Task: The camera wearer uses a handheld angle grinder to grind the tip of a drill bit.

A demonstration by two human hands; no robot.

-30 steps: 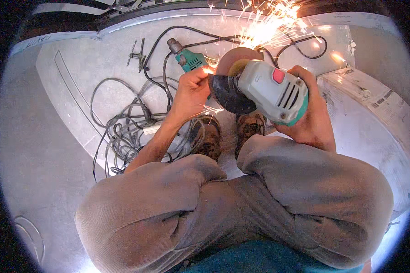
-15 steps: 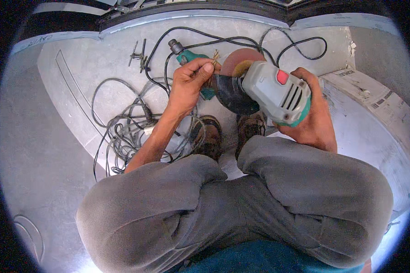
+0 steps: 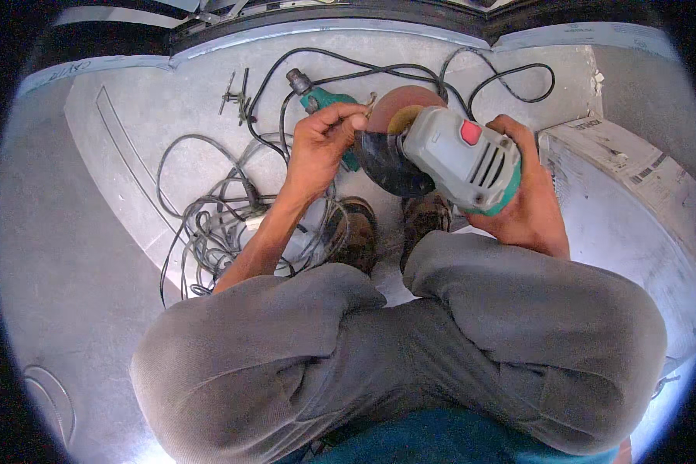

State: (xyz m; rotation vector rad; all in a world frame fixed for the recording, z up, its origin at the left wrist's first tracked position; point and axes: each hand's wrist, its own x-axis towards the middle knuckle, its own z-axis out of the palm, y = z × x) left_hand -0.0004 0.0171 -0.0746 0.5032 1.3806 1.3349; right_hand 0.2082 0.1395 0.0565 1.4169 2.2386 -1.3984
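Note:
My right hand [image 3: 530, 205] is wrapped round the body of a grey and green angle grinder [image 3: 460, 155] with a red button. The grinder carries a reddish-brown disc [image 3: 389, 104], and a black guard [image 3: 394, 168] covers the disc's near side. Between thumb and fingertips, my left hand [image 3: 317, 147] pinches a small brass-coloured metal piece [image 3: 372, 102] close to the disc's left edge. I cannot tell whether the piece touches the disc. Partly hidden behind that hand, a green power drill [image 3: 329, 98] lies on the floor.
A tangled cable [image 3: 216, 232] lies left of my shoes [image 3: 349, 232]. Another black cord [image 3: 348, 58] loops across the far floor. A small metal clamp-like tool [image 3: 240, 98] lies beyond my left hand. A worn cardboard box [image 3: 619, 166] stands on the right, and a dark frame [image 3: 325, 19] runs along the back.
The grinder has shifted slightly left and down in my right hand. The small metal piece has turned in my left fingers, which have moved only a little.

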